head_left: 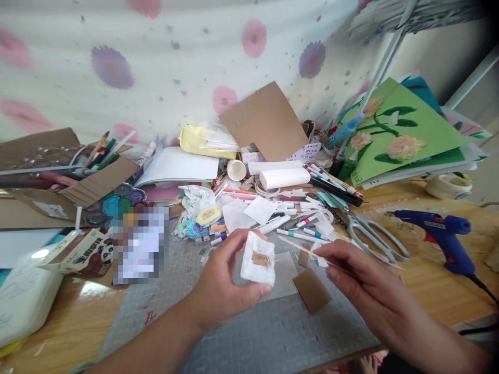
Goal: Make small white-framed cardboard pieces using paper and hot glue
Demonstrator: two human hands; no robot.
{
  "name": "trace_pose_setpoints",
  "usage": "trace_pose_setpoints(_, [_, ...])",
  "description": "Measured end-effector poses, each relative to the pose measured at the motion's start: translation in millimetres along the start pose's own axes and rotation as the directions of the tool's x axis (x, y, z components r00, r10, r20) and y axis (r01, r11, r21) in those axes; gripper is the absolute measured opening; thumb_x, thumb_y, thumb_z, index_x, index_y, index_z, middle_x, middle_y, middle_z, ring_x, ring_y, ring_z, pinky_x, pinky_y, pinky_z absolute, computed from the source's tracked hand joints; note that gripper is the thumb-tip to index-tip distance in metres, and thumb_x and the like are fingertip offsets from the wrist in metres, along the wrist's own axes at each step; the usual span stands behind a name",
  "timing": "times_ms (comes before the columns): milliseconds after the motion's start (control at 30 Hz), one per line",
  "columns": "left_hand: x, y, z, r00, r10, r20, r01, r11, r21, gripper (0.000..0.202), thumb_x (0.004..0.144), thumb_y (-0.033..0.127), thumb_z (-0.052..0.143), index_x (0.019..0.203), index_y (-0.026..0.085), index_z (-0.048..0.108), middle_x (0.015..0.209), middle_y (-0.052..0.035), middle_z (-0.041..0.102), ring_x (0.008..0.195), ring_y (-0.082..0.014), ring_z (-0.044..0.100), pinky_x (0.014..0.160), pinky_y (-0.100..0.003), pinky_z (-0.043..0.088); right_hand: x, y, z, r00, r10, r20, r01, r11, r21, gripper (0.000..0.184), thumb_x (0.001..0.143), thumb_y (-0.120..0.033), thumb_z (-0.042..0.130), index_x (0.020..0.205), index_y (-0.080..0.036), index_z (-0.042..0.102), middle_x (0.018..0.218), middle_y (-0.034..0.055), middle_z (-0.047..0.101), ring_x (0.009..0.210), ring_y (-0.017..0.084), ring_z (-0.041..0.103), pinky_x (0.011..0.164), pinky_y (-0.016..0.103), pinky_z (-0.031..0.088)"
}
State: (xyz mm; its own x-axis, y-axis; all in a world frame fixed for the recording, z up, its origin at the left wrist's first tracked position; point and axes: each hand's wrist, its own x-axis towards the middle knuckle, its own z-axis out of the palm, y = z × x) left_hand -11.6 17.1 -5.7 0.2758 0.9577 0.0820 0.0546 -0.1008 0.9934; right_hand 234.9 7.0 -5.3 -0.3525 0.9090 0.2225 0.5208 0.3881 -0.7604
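My left hand (222,283) grips a small white paper-covered block (258,270) with a brown cardboard patch showing on its face. Between the thumb and fingers of my right hand (362,278) is a thin pale wooden stick (293,244), its tip pointing left toward the block but apart from it. Below the hands lies a grey cutting mat (249,332). A brown cardboard piece (312,291) rests on it under the gap between my hands, beside a pale sheet (283,270).
A blue glue gun (440,234) and large scissors (368,234) lie at the right. Several markers (300,235) and paper scraps are piled behind the hands. A cardboard box (78,182) of tools stands at the left. A green painted sheet (405,130) leans at the back right.
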Motion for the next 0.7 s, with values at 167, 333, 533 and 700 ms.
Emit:
trace_pose_setpoints(167, [2,2,-2.4,0.995,-0.061,-0.079,0.046,0.983,-0.179,0.051,0.055,0.021,0.078,0.104,0.024,0.062,0.099,-0.0028,0.065,0.095,-0.0232,0.057,0.08,-0.031,0.043,2,0,3,0.996,-0.082,-0.035,0.078,0.99,-0.118,0.022,0.092,-0.027,0.046,0.111,-0.031,0.057,0.103,0.003,0.065,0.097,0.02,0.062,0.078,0.027,0.051])
trace_pose_setpoints(333, [1,-3,-1.8,0.988,-0.111,-0.103,0.069,0.934,-0.35,0.054,0.055,0.024,0.081,0.106,0.027,0.064,0.099,-0.0016,0.067,0.094,-0.0213,0.058,0.08,-0.03,0.045,9,2,11,0.99,-0.135,-0.051,0.128,0.984,-0.124,0.022,0.091,-0.023,0.046,0.108,-0.03,0.058,0.101,0.0033,0.066,0.095,0.02,0.063,0.072,0.027,0.053])
trace_pose_setpoints(533, [1,0,-1.1,0.987,-0.129,-0.093,0.075,0.895,-0.439,0.052,0.052,0.025,0.082,0.102,0.027,0.067,0.087,0.0004,0.067,0.081,-0.0165,0.059,0.07,-0.024,0.044,10,-5,13,0.992,-0.115,0.043,0.119,0.988,-0.096,0.024,0.093,-0.022,0.042,0.11,-0.032,0.056,0.097,0.002,0.065,0.091,0.019,0.063,0.072,0.026,0.052])
trace_pose_setpoints(700, [0,-1,-0.6,0.988,-0.125,-0.091,0.074,0.899,-0.431,0.052,0.053,0.02,0.082,0.102,0.027,0.066,0.088,0.0008,0.066,0.081,-0.0152,0.057,0.072,-0.023,0.043,7,-9,11,0.992,-0.106,0.074,0.113,0.99,-0.089,0.021,0.094,-0.024,0.041,0.106,-0.03,0.057,0.1,0.0028,0.065,0.095,0.021,0.062,0.066,0.026,0.05])
